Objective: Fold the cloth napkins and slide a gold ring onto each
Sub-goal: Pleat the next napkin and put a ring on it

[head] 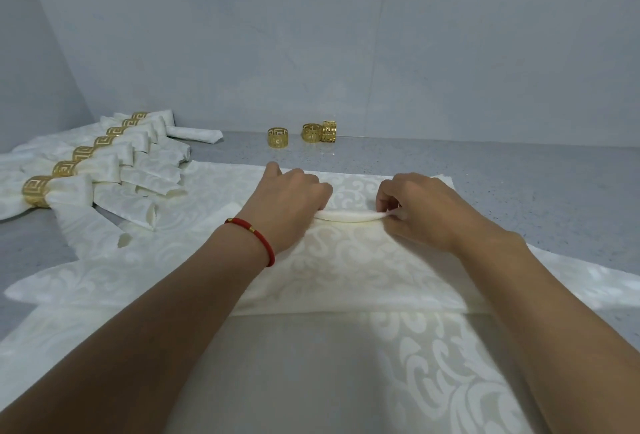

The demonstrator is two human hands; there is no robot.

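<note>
Right now your counter point(485, 163) carries the whole job, and the napkin point(346, 260) you are working lies square in front of you, spread over more loose cloth. Its rolled edge point(348, 216) runs from 9 to 3 o'clock, straight across between your hands, so any further roll goes toward 12. Your left hand point(291, 198) curls over the roll's 9 o'clock end; your right hand point(415, 205) pinches the 3 o'clock end between thumb and fingertips. Both sit about equally near it. Finished napkins point(104, 170) wearing rings are stacked at 10 o'clock. Three spare rings point(304, 134) wait at 12 o'clock, well beyond the cloth, with neither hand clearly nearer.
</note>
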